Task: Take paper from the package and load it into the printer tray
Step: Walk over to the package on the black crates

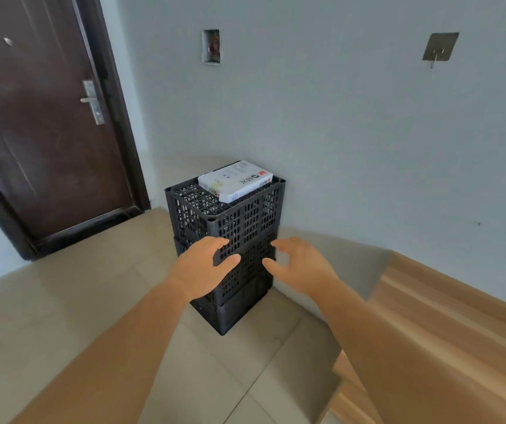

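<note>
Two empty hands, left hand [206, 264] and right hand [300, 264], reach toward the paper package [236, 181].
I see fingers spread wide; grasping it comes next.

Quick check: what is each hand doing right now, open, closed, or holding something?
Left hand: open, fingers spread, holding nothing.
Right hand: open, fingers curled loosely, holding nothing.
</note>
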`<state>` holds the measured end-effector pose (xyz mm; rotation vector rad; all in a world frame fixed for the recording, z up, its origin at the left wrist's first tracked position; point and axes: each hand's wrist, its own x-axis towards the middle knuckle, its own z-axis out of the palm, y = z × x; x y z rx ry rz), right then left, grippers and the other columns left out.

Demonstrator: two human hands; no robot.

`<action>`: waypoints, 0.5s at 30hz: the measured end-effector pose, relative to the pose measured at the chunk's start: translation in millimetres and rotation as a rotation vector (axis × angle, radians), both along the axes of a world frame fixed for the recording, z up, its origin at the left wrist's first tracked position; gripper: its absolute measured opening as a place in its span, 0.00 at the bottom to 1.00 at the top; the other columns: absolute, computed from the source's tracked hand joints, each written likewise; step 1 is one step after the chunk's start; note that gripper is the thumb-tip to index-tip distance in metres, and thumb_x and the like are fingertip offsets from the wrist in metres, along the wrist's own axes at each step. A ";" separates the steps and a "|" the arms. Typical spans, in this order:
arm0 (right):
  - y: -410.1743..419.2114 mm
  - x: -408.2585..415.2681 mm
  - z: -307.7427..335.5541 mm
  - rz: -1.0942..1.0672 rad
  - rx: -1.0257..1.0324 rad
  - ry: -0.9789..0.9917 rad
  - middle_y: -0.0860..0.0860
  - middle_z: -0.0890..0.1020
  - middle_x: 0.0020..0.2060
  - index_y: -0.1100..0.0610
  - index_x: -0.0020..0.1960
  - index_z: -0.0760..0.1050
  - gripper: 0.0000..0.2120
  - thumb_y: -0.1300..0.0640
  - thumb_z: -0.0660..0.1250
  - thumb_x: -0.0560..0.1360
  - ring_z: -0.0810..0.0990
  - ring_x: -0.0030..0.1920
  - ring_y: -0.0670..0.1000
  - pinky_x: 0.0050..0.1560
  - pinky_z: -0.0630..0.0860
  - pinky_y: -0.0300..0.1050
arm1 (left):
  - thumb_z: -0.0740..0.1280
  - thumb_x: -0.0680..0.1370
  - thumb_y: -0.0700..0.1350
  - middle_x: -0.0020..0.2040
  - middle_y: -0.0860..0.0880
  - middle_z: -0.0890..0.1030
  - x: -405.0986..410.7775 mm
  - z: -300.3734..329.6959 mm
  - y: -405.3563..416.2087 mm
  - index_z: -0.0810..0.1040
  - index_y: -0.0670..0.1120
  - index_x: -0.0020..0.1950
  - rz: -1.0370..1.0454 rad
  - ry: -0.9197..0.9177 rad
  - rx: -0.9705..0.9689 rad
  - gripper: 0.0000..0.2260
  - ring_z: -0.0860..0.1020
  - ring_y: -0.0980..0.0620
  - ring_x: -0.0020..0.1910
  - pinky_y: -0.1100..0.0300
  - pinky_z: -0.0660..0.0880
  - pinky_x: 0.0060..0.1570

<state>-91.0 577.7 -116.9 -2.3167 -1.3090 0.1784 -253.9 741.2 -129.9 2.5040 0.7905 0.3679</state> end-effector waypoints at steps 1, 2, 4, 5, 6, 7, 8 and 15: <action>15.0 2.3 -1.9 0.008 0.003 -0.001 0.48 0.75 0.63 0.49 0.70 0.69 0.28 0.37 0.61 0.75 0.74 0.62 0.50 0.61 0.74 0.49 | 0.56 0.74 0.68 0.69 0.54 0.70 0.8 -0.3 14.4 0.67 0.54 0.70 0.010 0.007 0.007 0.29 0.68 0.54 0.68 0.49 0.68 0.67; 30.7 5.8 -3.2 0.013 0.008 0.003 0.48 0.75 0.63 0.48 0.70 0.69 0.28 0.36 0.60 0.75 0.74 0.62 0.50 0.61 0.74 0.50 | 0.56 0.75 0.67 0.69 0.54 0.71 2.2 0.9 29.2 0.68 0.53 0.70 0.021 0.012 0.012 0.29 0.69 0.54 0.68 0.50 0.67 0.67; 63.4 13.2 -1.8 0.020 0.029 0.014 0.48 0.76 0.62 0.48 0.70 0.69 0.29 0.35 0.60 0.74 0.75 0.62 0.50 0.59 0.76 0.51 | 0.59 0.75 0.64 0.68 0.53 0.72 6.7 7.1 60.5 0.69 0.52 0.69 0.042 0.017 0.022 0.27 0.69 0.53 0.67 0.53 0.67 0.67; 80.3 16.8 0.0 0.024 0.038 0.018 0.48 0.76 0.62 0.48 0.70 0.69 0.29 0.34 0.59 0.74 0.75 0.61 0.50 0.59 0.76 0.52 | 0.59 0.76 0.64 0.68 0.52 0.72 9.1 11.5 76.4 0.70 0.51 0.69 0.049 0.016 0.029 0.26 0.69 0.53 0.67 0.54 0.66 0.67; 96.8 19.9 2.2 0.030 0.047 0.021 0.49 0.76 0.63 0.48 0.70 0.69 0.30 0.34 0.59 0.73 0.75 0.61 0.51 0.59 0.76 0.52 | 0.60 0.76 0.63 0.69 0.52 0.72 11.5 16.6 92.2 0.70 0.50 0.69 0.053 0.014 0.040 0.26 0.69 0.53 0.67 0.55 0.65 0.67; 113.1 23.0 4.4 0.039 0.056 0.020 0.49 0.76 0.63 0.49 0.70 0.69 0.30 0.34 0.59 0.73 0.75 0.62 0.51 0.60 0.76 0.52 | 0.60 0.76 0.62 0.69 0.52 0.71 13.7 21.7 107.5 0.69 0.50 0.70 0.056 0.010 0.055 0.26 0.68 0.53 0.68 0.55 0.63 0.68; 128.5 25.9 6.4 0.050 0.064 0.017 0.50 0.76 0.63 0.49 0.70 0.69 0.30 0.34 0.59 0.74 0.74 0.63 0.52 0.60 0.75 0.52 | 0.59 0.77 0.62 0.70 0.52 0.70 15.6 27.1 121.9 0.69 0.50 0.70 0.063 0.005 0.071 0.26 0.67 0.53 0.69 0.55 0.63 0.68; 217.7 37.3 14.3 0.048 0.056 -0.009 0.49 0.75 0.66 0.49 0.70 0.70 0.30 0.35 0.59 0.74 0.71 0.66 0.50 0.64 0.73 0.51 | 0.59 0.77 0.62 0.70 0.52 0.69 25.6 32.6 208.2 0.68 0.51 0.70 0.061 0.002 0.096 0.25 0.66 0.53 0.69 0.58 0.60 0.68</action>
